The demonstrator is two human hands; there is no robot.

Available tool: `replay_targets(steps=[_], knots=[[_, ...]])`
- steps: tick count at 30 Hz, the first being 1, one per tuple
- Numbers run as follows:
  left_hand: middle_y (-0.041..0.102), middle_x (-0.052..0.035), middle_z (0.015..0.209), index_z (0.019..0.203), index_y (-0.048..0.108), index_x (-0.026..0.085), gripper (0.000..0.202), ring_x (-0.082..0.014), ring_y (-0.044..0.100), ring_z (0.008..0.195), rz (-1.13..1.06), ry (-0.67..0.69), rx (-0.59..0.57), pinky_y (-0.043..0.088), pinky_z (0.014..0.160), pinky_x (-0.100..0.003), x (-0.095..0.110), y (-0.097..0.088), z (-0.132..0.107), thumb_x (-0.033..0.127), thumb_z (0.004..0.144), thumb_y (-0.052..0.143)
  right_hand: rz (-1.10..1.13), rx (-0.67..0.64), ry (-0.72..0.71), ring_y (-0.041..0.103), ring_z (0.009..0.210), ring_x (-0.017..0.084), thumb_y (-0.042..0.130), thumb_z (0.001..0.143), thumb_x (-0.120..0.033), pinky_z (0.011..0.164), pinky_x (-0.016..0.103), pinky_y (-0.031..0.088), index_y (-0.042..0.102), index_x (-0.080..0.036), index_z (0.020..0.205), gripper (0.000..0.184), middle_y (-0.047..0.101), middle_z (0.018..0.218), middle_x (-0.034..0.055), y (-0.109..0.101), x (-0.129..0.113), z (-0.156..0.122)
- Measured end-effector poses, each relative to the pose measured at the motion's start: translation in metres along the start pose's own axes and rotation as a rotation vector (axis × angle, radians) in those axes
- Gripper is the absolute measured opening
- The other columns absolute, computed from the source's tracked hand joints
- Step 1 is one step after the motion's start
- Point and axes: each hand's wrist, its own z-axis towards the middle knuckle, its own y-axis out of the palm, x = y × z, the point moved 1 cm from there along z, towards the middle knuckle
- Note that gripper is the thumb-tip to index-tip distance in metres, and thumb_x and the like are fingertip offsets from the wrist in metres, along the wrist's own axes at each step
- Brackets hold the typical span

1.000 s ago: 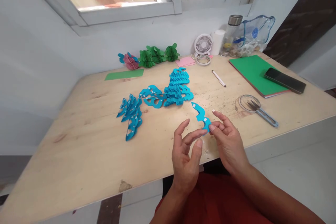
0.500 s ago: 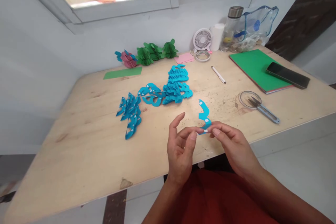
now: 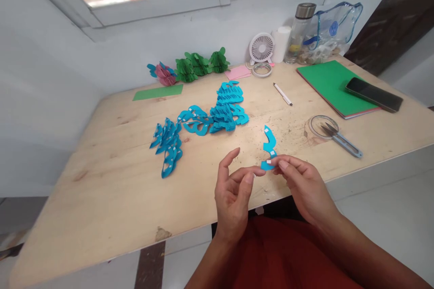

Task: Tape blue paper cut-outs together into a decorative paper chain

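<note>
Right of centre, low in the frame, our right hand (image 3: 300, 183) has thumb and fingers clamped near the lower end of a curvy blue paper cutout (image 3: 271, 139). Our left hand (image 3: 233, 196) waits just beside it, outer fingers spread; whether thumb and forefinger meet, we cannot tell. The strip looks light, floppy and easily torn, so we'd best grip its broader lobes, clear of the white squares (image 3: 272, 153).
</note>
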Motion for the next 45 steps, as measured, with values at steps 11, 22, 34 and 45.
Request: replay_targets(steps=[11,22,34,45], knots=[[0.075,-0.0038,0.083,0.127,0.043,0.020,0.043,-0.0182,0.069,0.085,-0.032,0.024,0.008,0.048,0.089,-0.036,0.004,0.001,0.001,0.030,0.088,0.058,-0.093,0.002,-0.039,0.061,0.083,0.019,0.066,0.080,-0.041,0.078,0.034,0.048,0.077,-0.029,0.081,0.016,0.070,0.083,0.0018,0.004,0.002,0.000],[0.075,-0.0054,0.086,0.128,0.042,0.018,0.044,-0.0204,0.069,0.090,0.024,0.042,0.012,0.048,0.092,-0.039,0.004,0.000,-0.002,0.029,0.088,0.057,-0.200,0.038,-0.214,0.063,0.084,0.019,0.068,0.079,-0.029,0.076,0.034,0.050,0.077,-0.030,0.078,0.010,0.070,0.081,0.0018,0.010,0.001,-0.001],[0.073,-0.0038,0.081,0.118,0.044,0.021,0.040,-0.0206,0.070,0.078,-0.160,-0.063,0.157,0.052,0.077,-0.037,0.008,0.000,0.011,0.029,0.083,0.064,-0.238,0.043,-0.266,0.060,0.073,0.017,0.067,0.077,-0.025,0.066,0.031,0.049,0.078,-0.029,0.075,0.012,0.066,0.071,0.0012,0.014,-0.005,-0.002],[0.055,0.0025,0.058,0.085,0.058,0.019,0.037,-0.0133,0.053,0.057,-0.254,-0.196,0.068,0.042,0.065,-0.028,-0.004,0.014,0.016,0.053,0.089,0.045,-0.222,-0.037,-0.230,0.062,0.074,0.018,0.064,0.081,-0.028,0.071,0.033,0.050,0.077,-0.030,0.077,0.014,0.069,0.074,0.0008,0.014,-0.003,-0.005]])
